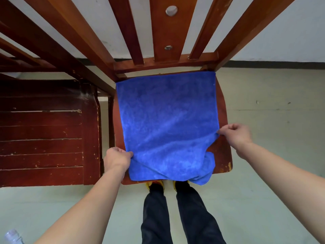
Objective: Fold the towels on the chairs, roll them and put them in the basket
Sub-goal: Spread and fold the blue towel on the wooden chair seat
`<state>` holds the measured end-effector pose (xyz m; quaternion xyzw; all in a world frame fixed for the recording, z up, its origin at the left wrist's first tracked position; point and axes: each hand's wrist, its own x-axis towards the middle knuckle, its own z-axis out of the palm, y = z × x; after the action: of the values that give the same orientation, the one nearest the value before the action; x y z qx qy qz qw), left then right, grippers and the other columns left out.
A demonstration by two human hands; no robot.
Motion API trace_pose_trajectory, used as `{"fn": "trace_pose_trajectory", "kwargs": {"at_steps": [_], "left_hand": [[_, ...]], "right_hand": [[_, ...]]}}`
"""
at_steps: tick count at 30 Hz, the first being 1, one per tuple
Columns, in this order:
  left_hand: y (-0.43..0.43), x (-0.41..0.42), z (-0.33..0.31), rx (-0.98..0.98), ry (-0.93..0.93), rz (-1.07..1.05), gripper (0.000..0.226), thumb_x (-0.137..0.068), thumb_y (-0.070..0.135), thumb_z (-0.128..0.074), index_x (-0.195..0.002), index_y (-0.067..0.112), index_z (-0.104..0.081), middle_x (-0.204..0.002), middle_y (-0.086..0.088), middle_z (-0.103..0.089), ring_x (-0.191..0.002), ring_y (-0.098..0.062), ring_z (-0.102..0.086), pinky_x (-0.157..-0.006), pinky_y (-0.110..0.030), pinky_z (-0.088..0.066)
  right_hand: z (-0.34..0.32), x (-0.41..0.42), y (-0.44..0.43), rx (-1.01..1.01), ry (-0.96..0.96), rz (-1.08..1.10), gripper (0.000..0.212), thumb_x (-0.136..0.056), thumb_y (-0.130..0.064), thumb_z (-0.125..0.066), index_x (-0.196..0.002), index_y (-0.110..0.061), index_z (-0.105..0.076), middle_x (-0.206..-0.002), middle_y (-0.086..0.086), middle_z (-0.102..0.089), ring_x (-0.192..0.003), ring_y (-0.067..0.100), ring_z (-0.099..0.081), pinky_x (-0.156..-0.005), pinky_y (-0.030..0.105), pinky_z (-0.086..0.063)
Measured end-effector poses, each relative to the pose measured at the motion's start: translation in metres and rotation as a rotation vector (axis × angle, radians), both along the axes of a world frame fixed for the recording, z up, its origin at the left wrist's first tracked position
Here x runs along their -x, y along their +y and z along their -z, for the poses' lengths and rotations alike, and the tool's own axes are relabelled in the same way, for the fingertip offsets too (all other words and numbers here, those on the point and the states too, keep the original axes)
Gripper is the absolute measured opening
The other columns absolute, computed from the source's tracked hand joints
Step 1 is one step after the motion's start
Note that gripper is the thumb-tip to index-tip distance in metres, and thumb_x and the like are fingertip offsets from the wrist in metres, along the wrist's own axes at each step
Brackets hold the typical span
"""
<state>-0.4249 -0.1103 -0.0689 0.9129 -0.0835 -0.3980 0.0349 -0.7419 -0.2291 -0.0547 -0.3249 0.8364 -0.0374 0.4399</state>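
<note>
- Head view: we see the blue towel (168,124) spread on the seat of the near chair (223,155). It covers most of the seat, and its far edge lies at the base of the slatted backrest (171,32).
- The far part of the towel lies flat. Its near right corner is bunched and hangs over the front edge of the seat.
- The left grip (117,158) pinches the towel's left edge close to the near left corner, fingers curled on the cloth.
- The right grip (234,133) pinches the towel's right edge, farther up the seat than the left grip. A crease runs across the cloth between the two grips.
- Both forearms are bare and enter from the lower corners of the view.
- The person's dark trousers (175,217) and yellow shoes (154,184) stand on the floor (272,111) just in front of the seat.
- A second chair (44,138), dark red with chipped paint, stands just beside the near chair on its left.
- A clear plastic bottle (13,236) shows at the lower left corner; we cannot tell whether it stands or lies.
</note>
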Motion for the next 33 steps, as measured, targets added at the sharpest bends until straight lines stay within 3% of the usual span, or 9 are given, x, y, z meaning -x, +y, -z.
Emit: {"fn": "trace_pose_trajectory", "kwargs": {"at_steps": [3,6,10,13,17,21,25,28,33], "left_hand": [[-0.015,-0.004,-0.012,0.084,-0.155,0.323,0.018,-0.076,0.024,-0.069,-0.089,0.019,-0.057,-0.092,-0.001,-0.057,-0.082,-0.026,-0.057,-0.063,-0.033,-0.041],[-0.04,-0.002,-0.014,0.267,-0.218,0.773,0.035,-0.084,0.021,-0.062,-0.118,0.019,-0.056,-0.117,-0.008,-0.048,-0.107,-0.03,-0.049,-0.068,-0.038,-0.043],[-0.072,-0.001,-0.006,0.167,-0.227,1.105,0.053,-0.087,0.027,-0.059,-0.137,0.023,-0.045,-0.144,-0.013,-0.033,-0.125,-0.035,-0.036,-0.095,-0.045,-0.037],[-0.071,-0.002,-0.006,0.151,-0.235,0.911,0.049,-0.087,0.029,-0.059,-0.134,0.019,-0.048,-0.14,-0.014,-0.036,-0.124,-0.035,-0.038,-0.095,-0.047,-0.039],[-0.032,0.002,-0.013,0.185,-0.207,0.533,0.021,-0.083,0.025,-0.06,-0.102,0.016,-0.057,-0.105,-0.009,-0.055,-0.099,-0.034,-0.055,-0.071,-0.038,-0.043],[0.026,0.019,-0.013,-0.072,0.099,0.028,0.011,-0.079,0.017,-0.061,-0.079,0.006,-0.058,-0.075,-0.013,-0.066,-0.065,-0.031,-0.064,-0.062,-0.034,-0.051],[0.055,0.043,-0.019,-0.255,0.483,-0.196,0.035,-0.08,0.035,-0.07,-0.09,0.002,-0.06,-0.065,-0.013,-0.071,-0.052,-0.027,-0.069,-0.05,-0.024,-0.047],[0.049,0.051,-0.017,-0.207,0.576,-0.341,0.038,-0.083,0.039,-0.07,-0.095,0.004,-0.063,-0.067,-0.009,-0.073,-0.056,-0.021,-0.071,-0.047,-0.024,-0.05],[0.008,0.045,-0.026,0.022,0.525,-0.442,0.017,-0.089,0.023,-0.06,-0.081,0.009,-0.06,-0.045,-0.001,-0.057,-0.034,-0.012,-0.056,-0.038,-0.019,-0.045]], "right_hand": [[0.002,-0.011,-0.016,0.154,0.179,-0.26,0.007,-0.077,-0.016,-0.068,-0.081,-0.021,-0.064,-0.083,0.001,-0.067,-0.082,0.027,-0.064,-0.078,0.036,-0.051],[0.011,-0.035,-0.036,0.3,0.068,-0.532,0.03,-0.081,-0.015,-0.064,-0.111,-0.018,-0.066,-0.107,0.007,-0.065,-0.092,0.026,-0.063,-0.084,0.033,-0.047],[0.023,-0.042,-0.063,0.221,0.108,-0.724,0.049,-0.085,-0.021,-0.065,-0.133,-0.017,-0.055,-0.131,0.015,-0.048,-0.11,0.034,-0.056,-0.098,0.037,-0.043],[0.016,-0.024,-0.068,0.2,0.244,-0.548,0.044,-0.084,-0.022,-0.063,-0.127,-0.018,-0.058,-0.126,0.016,-0.05,-0.105,0.037,-0.058,-0.094,0.038,-0.044],[-0.01,-0.003,-0.021,0.184,0.211,-0.517,0.021,-0.082,-0.012,-0.058,-0.1,-0.02,-0.067,-0.1,0.014,-0.068,-0.095,0.036,-0.063,-0.081,0.038,-0.048],[-0.02,0.013,0.056,0.029,0.153,-0.757,0.034,-0.076,-0.015,-0.061,-0.109,-0.025,-0.062,-0.109,0.003,-0.063,-0.103,0.03,-0.059,-0.078,0.039,-0.05],[-0.011,0.011,0.098,-0.036,0.106,-0.958,0.052,-0.072,-0.033,-0.066,-0.122,-0.036,-0.052,-0.121,-0.01,-0.045,-0.11,0.017,-0.047,-0.072,0.032,-0.047],[-0.007,0.0,0.092,-0.032,0.051,-0.874,0.014,-0.076,-0.039,-0.064,-0.088,-0.032,-0.064,-0.1,-0.015,-0.053,-0.093,0.013,-0.052,-0.065,0.028,-0.037],[-0.02,-0.009,0.059,-0.259,-0.373,-0.466,0.037,-0.077,-0.023,-0.071,-0.053,-0.018,-0.044,-0.051,-0.005,-0.043,-0.049,0.012,-0.039,-0.049,0.025,-0.032]]}}
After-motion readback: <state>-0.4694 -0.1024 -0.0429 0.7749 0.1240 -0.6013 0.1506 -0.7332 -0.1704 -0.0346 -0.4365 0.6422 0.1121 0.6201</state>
